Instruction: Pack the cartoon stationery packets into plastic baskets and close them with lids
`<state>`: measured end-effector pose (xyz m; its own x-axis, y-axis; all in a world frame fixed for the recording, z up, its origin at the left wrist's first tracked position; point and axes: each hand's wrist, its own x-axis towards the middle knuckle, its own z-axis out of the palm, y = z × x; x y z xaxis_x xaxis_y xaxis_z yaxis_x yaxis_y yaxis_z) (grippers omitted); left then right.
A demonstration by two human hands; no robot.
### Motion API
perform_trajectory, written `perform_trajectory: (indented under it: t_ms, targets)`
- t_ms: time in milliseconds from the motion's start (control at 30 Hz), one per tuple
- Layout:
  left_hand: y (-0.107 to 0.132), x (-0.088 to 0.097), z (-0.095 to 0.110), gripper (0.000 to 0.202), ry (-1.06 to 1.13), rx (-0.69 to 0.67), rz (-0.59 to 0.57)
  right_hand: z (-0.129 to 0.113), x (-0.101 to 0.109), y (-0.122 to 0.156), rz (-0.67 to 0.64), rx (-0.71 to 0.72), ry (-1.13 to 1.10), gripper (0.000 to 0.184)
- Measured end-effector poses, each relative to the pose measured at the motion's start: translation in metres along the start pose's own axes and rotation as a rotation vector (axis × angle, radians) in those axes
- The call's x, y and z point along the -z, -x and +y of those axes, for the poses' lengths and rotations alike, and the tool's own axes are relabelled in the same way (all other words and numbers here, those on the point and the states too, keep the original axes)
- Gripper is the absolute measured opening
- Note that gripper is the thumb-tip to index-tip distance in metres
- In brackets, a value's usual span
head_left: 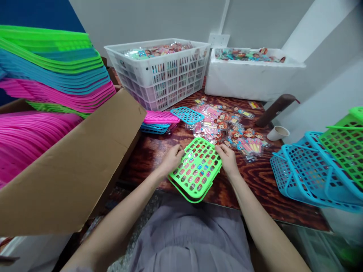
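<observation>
1. Green lid (197, 166): over green basket (189, 198), at table's (153, 166) near edge.
2. Left hand (172, 158): fingers curled nearly closed, pinching lid's left edge. Right hand (227, 158): same grip, right edge.
3. Just beyond: loose packets (211, 124).
4. Right: blue baskets (307, 166). Left: cardboard box (85, 158).

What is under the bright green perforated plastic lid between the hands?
Through the bright green perforated plastic lid, patches of pink, red and blue show. Its solid parts cover the rest, so the full shapes and number of items beneath cannot be told.
</observation>
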<state>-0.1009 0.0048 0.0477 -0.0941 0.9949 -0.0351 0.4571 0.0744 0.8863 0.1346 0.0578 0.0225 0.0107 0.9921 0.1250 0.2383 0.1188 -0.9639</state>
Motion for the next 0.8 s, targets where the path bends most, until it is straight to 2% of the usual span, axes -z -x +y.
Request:
perform_trajectory:
  t_ms: [100,167,233,267,367,467,633,800]
  targets:
    - [0.004,-0.009,-0.003,0.021,0.029,0.05,0.12,-0.006,-0.001,-0.007,0.148,0.056,0.038,0.036]
    - [0.006,-0.011,-0.006,0.022,0.067,0.066,0.134,-0.011,0.004,0.013,0.297,0.091,0.083,0.034]
    - [0.007,-0.01,-0.009,0.023,0.106,0.072,0.12,-0.014,0.01,0.049,0.372,0.038,0.093,0.035]
    - [0.008,-0.008,-0.011,0.025,0.122,0.073,0.112,-0.016,0.011,0.07,0.338,-0.041,0.067,0.037]
    - [0.01,-0.003,-0.015,0.03,0.137,0.064,0.099,-0.025,0.009,0.124,0.075,-0.282,-0.049,0.048]
    - [0.013,-0.002,-0.015,0.031,0.106,0.043,0.088,-0.035,-0.002,0.147,-0.1,-0.368,-0.083,0.051]
    - [0.02,-0.004,-0.007,0.027,-0.022,0.01,0.12,-0.037,-0.018,0.145,-0.047,-0.393,-0.104,0.048]
    - [0.034,-0.005,-0.005,0.026,-0.115,0.023,0.097,-0.034,-0.012,0.14,-0.07,-0.442,-0.269,0.048]
